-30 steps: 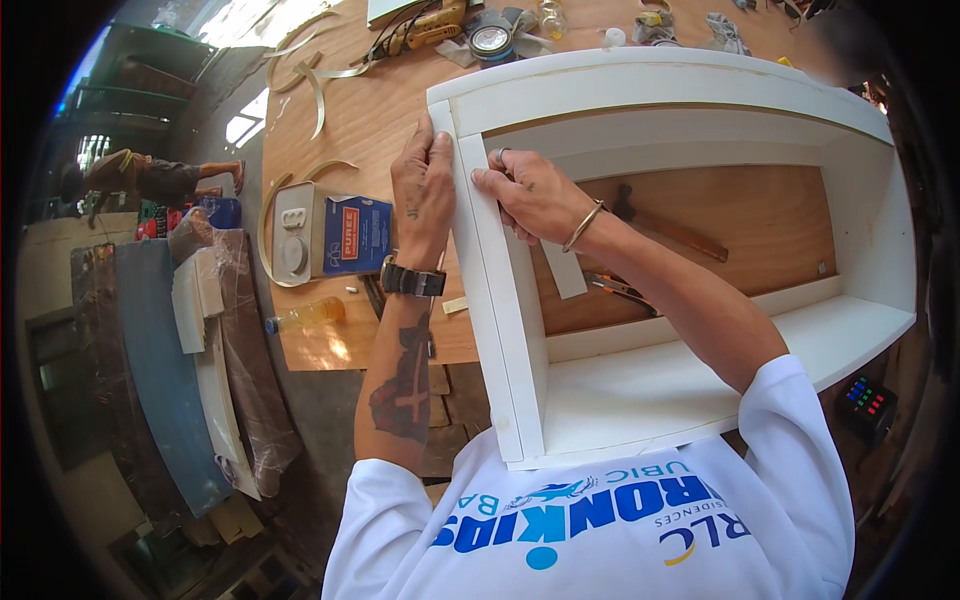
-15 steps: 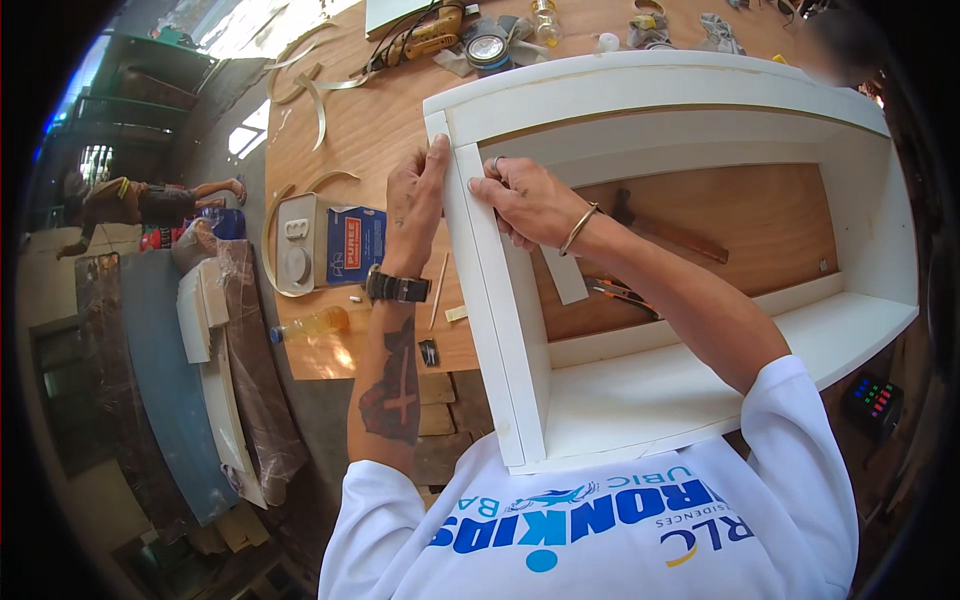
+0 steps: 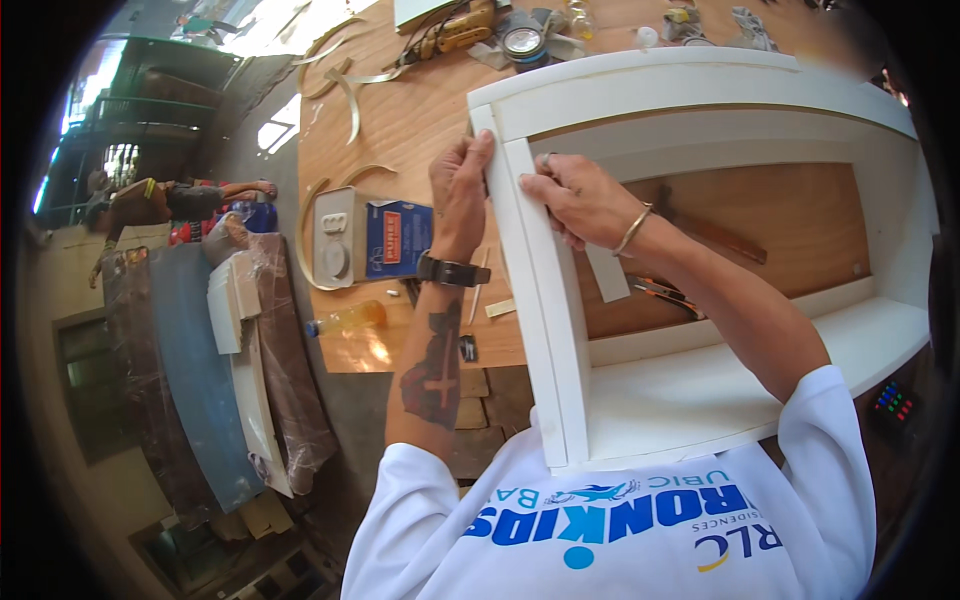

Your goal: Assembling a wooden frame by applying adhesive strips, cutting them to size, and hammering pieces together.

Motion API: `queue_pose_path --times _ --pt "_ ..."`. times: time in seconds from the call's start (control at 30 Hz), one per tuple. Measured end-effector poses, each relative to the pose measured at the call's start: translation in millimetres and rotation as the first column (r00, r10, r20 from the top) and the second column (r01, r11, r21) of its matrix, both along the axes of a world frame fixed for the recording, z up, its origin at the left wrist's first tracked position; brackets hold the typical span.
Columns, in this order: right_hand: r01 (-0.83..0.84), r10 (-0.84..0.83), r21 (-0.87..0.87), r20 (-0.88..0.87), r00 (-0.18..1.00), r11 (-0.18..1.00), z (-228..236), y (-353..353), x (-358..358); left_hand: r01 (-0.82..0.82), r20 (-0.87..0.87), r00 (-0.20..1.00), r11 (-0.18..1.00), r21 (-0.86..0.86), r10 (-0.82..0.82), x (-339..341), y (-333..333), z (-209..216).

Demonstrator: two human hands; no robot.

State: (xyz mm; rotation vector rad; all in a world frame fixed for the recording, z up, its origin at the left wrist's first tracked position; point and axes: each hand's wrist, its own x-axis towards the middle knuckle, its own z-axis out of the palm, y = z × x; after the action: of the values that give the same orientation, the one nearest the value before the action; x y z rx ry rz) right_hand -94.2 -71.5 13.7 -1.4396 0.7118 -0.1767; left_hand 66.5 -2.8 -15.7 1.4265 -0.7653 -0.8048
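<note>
A large white open box frame, like a cabinet carcass (image 3: 640, 118), stands on the wooden table, its near edge against my shirt. Along its left side runs a long narrow white strip (image 3: 528, 300), lying flush beside the side panel (image 3: 563, 330). My left hand (image 3: 462, 195) is closed on the strip's outer edge near the far corner, thumb on top. Opposite it, my right hand (image 3: 585, 200) grips the side panel from inside the frame, thumb on the top edge and fingers curled down. Inside the frame lie a hammer (image 3: 715, 238), an orange-and-black cutter (image 3: 668, 297) and a short white offcut (image 3: 607, 274).
On the plywood table (image 3: 400, 110) are curled edging strips (image 3: 352, 110), a power tool (image 3: 450, 30), a round lamp (image 3: 523, 42), a tin box (image 3: 333, 245) and a bottle (image 3: 355, 316). Wrapped boards (image 3: 200, 370) are stacked at left, with a person (image 3: 150, 205) beyond.
The whole view has shifted, so the frame and table appear farther right. Both hands keep nearly the same places on the frame's left side.
</note>
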Motion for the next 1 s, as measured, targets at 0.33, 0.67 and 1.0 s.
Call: queue_pose_path --times 0.33,0.67,1.0 --pt "0.002 -0.002 0.007 0.000 1.000 1.000 1.6 2.2 -0.2 0.051 -0.174 0.983 0.996 -0.080 -0.064 6.2 -0.3 -6.0" --pt "-0.033 0.035 -0.045 0.030 0.999 0.998 5.5 -3.5 10.7 0.023 0.062 0.998 0.988 0.152 -0.033 16.9 -5.3 19.6" --pt "-0.021 0.019 -0.091 -0.017 1.000 0.996 -2.0 3.4 -3.7 -0.182 0.420 0.901 0.972 0.148 0.105 -4.8 -19.0 -5.0"
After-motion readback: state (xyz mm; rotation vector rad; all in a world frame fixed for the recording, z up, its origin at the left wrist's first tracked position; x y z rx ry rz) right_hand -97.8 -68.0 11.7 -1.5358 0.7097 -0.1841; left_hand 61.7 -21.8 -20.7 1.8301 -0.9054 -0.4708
